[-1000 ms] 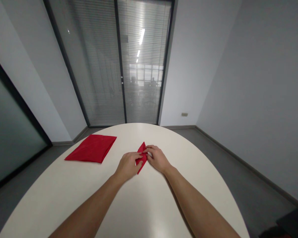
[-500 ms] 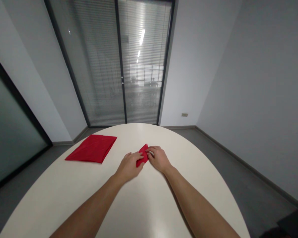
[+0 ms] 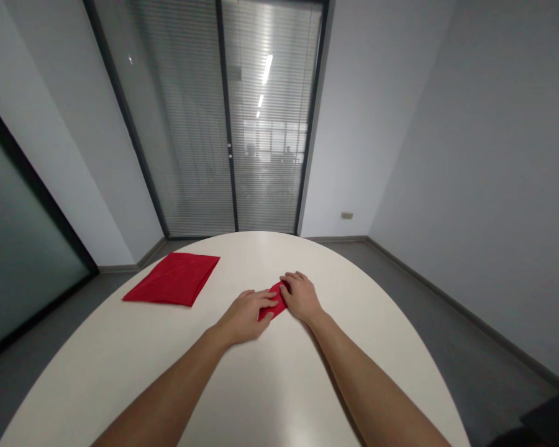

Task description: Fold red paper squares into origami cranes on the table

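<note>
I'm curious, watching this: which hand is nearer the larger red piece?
Left. The left hand lies right of the larger red piece, not touching it; the right hand is farther right, at the right edge of the small red piece.

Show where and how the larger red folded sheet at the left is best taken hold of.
Probably pinch the larger red folded sheet at its near right corner, coming from the right, the side nearest the left hand. It lies flat on the table, and its right edge looks layered.
</note>
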`<state>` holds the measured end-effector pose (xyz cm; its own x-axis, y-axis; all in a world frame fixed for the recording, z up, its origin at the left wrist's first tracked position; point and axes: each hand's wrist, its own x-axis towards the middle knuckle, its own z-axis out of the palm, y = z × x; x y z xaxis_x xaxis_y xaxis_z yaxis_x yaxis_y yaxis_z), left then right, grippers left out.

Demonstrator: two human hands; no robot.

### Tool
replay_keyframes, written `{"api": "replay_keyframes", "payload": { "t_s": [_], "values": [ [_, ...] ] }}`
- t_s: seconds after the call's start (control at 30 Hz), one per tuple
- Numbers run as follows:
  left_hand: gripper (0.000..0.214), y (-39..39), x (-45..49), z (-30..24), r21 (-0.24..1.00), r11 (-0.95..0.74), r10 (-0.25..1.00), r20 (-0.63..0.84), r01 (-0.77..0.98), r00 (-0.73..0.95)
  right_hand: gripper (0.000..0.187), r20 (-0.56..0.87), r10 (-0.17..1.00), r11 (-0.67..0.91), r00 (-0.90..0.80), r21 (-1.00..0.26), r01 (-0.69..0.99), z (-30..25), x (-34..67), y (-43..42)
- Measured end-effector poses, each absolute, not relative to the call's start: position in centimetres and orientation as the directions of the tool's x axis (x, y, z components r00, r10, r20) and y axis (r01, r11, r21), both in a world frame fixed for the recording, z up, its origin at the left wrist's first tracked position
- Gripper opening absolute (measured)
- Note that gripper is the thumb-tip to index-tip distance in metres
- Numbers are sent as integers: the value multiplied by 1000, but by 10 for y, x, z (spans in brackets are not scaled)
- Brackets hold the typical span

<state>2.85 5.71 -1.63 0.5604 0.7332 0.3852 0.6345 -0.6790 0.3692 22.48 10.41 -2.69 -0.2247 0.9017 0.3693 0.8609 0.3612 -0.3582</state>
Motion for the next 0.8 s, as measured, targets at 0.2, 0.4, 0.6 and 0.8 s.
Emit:
{"api": "replay_keyframes", "payload": {
  "t_s": [0.2,0.4,0.6,0.8],
  "values": [
    [18,48,41,0,189,-603,774,374,775,511,26,390,900,350,-195,-380,856,-21,223,101],
    [19,48,44,-2,64,-488,820,377,871,431,25,371,913,320,-169,-395,861,-17,220,99],
    [26,48,41,2,33,-417,855,355,909,379,27,372,916,299,-149,-386,873,-17,219,100],
    [25,45,44,5,3,-355,889,312,935,336,25,392,904,332,-167,-402,853,-19,219,100]
  ]
}}
